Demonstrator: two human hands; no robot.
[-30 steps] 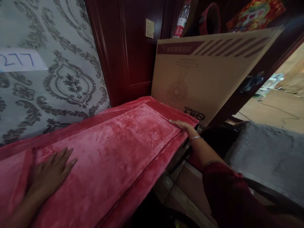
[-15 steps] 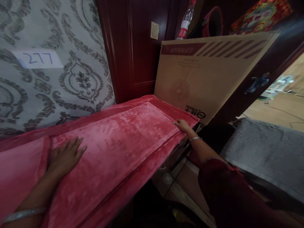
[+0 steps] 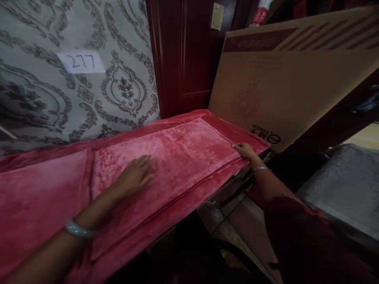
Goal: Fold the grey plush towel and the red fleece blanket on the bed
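Observation:
A folded red plush blanket point(image 3: 189, 146) lies along a ledge against the wall. My left hand point(image 3: 134, 175) rests flat on the folded upper layer near its middle, fingers together and a little blurred. A silver bangle sits on that wrist. My right hand point(image 3: 245, 150) presses on the far right corner of the folded layer, with a thin bangle on the wrist and a dark red sleeve behind it.
A large cardboard box point(image 3: 284, 83) leans right behind the blanket's far end. Patterned grey wallpaper point(image 3: 74, 94) carries a paper label "277" point(image 3: 81, 62). A dark red door frame point(image 3: 183, 55) stands between them. A grey padded surface point(image 3: 346, 185) lies at the right.
My left hand has slid rightward along the blanket from its left end toward the middle. The right hand stays on the far corner. The view has shifted right and closer.

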